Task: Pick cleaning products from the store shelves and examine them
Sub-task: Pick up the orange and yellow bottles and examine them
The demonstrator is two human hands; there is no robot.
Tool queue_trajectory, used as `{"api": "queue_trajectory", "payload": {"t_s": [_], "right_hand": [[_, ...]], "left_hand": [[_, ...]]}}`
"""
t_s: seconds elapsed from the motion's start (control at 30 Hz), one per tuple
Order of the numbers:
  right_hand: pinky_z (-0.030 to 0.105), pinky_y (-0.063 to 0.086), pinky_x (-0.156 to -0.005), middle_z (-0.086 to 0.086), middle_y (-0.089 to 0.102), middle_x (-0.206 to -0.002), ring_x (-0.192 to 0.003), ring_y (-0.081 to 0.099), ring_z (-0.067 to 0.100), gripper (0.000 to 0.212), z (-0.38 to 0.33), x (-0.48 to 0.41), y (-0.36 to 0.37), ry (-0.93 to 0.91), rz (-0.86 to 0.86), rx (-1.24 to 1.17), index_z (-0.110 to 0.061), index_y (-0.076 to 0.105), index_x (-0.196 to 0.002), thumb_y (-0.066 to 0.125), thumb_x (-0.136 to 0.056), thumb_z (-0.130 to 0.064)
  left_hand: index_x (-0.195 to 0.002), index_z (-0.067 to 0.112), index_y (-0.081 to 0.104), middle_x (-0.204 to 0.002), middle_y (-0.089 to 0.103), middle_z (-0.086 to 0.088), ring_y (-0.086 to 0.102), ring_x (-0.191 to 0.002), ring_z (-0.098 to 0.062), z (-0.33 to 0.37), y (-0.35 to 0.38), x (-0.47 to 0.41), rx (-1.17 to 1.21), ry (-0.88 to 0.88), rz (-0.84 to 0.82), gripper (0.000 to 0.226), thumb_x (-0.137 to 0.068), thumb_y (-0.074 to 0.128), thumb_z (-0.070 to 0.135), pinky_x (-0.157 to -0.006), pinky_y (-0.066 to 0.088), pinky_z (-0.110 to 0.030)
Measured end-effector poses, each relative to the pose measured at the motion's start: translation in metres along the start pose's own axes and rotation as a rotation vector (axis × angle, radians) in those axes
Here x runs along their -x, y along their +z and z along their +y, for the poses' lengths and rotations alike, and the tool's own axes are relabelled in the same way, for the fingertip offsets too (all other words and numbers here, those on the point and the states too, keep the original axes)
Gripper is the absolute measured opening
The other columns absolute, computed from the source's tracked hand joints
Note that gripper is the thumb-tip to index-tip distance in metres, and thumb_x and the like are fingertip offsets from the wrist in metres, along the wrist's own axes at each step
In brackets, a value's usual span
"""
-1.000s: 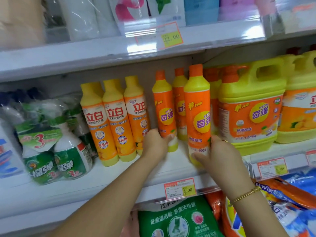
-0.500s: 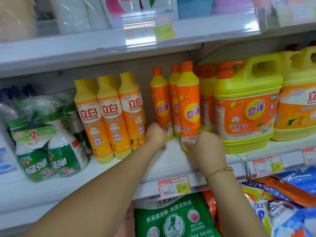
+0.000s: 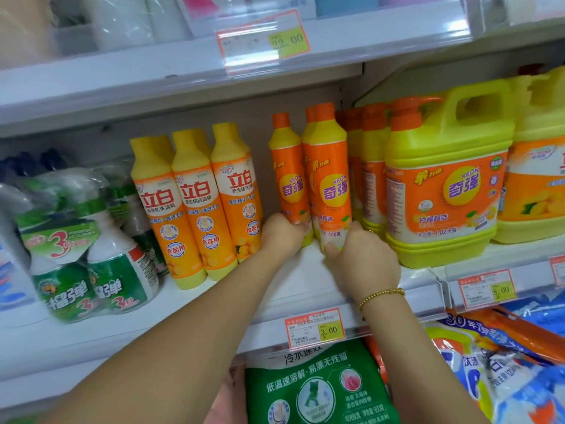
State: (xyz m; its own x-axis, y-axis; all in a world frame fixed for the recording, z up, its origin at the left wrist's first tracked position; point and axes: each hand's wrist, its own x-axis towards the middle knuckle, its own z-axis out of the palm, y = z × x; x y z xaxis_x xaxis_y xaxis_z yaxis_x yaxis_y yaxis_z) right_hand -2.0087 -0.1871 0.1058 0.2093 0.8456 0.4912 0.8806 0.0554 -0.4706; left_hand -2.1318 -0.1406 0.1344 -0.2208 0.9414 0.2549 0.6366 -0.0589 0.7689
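Fingers on the right hand are curled low round the front orange bottle. The left hand grips its neighbour the same way, both on the shelf. Gripped that low, they'd probably tip and knock the bottles packed right behind the fingers.

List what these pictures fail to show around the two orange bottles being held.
Head view, the only one:
Bases of left orange bottle and right orange bottle: covered by left hand and right hand; lifted or standing, unclear.
Price tag small print: too small.
Rightmost yellow jug: cut off by right edge.
Spray bottles: blurred.
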Motion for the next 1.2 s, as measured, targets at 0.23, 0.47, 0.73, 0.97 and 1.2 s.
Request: {"api": "queue_trajectory", "payload": {"t_s": [0.23,0.47,0.73,0.97,1.2], "right_hand": [[0.031,0.045,-0.071,0.011,0.066,-0.11,-0.101,0.063,0.029,0.033,0.002,-0.002,0.005,-0.026,0.003,0.051,-0.01,0.047,-0.115,0.045,-0.096,-0.036],[0.036,0.045,-0.075,0.016,0.066,-0.108,-0.1,0.061,0.035,0.027,0.005,0.01,-0.009,-0.026,0.087,-0.188,-0.006,0.056,-0.112,0.049,-0.093,-0.024],[0.029,0.054,-0.08,-0.005,0.068,-0.091,-0.086,0.063,0.01,0.015,0.058,0.128,-0.034,-0.309,-0.431,-0.751,-0.02,0.064,-0.096,0.07,-0.084,-0.028],[0.025,0.048,-0.091,-0.003,0.056,-0.126,-0.105,0.055,0.014,0.078,0.122,0.219,0.012,-0.362,-1.323,-0.168,-0.027,0.043,-0.135,0.083,-0.069,-0.031],[0.028,0.052,-0.084,0.002,0.062,-0.112,-0.1,0.057,0.017,0.058,0.147,0.284,0.042,-0.305,-1.136,-0.344,-0.019,0.057,-0.117,0.085,-0.066,-0.024]], "left_hand": [[-0.119,0.004,0.062,-0.12,0.065,-0.015,0.062,-0.107,-0.032,-0.003,-0.011,0.007,0.037,-0.034,-0.007,0.036,-0.085,0.067,0.013,-0.094,0.049,-0.04],[-0.084,0.01,0.071,-0.084,0.072,-0.007,0.068,-0.083,-0.019,-0.014,-0.041,0.084,0.129,0.161,0.069,0.017,-0.09,0.061,0.022,-0.081,0.055,-0.038],[-0.062,0.019,0.062,-0.064,0.061,0.011,0.052,-0.064,0.005,-0.032,-0.075,0.208,-0.034,0.251,0.18,0.033,-0.094,0.058,0.028,-0.063,0.035,-0.011],[-0.081,0.02,0.066,-0.077,0.067,0.003,0.062,-0.075,-0.012,-0.104,-0.028,0.28,-0.084,-0.173,-0.514,0.014,-0.084,0.068,0.007,-0.077,0.051,-0.026],[-0.101,0.008,0.06,-0.095,0.061,-0.011,0.057,-0.091,-0.022,-0.174,0.051,0.35,-0.447,-0.338,-0.962,0.02,-0.082,0.064,0.01,-0.069,0.038,-0.023]]}}
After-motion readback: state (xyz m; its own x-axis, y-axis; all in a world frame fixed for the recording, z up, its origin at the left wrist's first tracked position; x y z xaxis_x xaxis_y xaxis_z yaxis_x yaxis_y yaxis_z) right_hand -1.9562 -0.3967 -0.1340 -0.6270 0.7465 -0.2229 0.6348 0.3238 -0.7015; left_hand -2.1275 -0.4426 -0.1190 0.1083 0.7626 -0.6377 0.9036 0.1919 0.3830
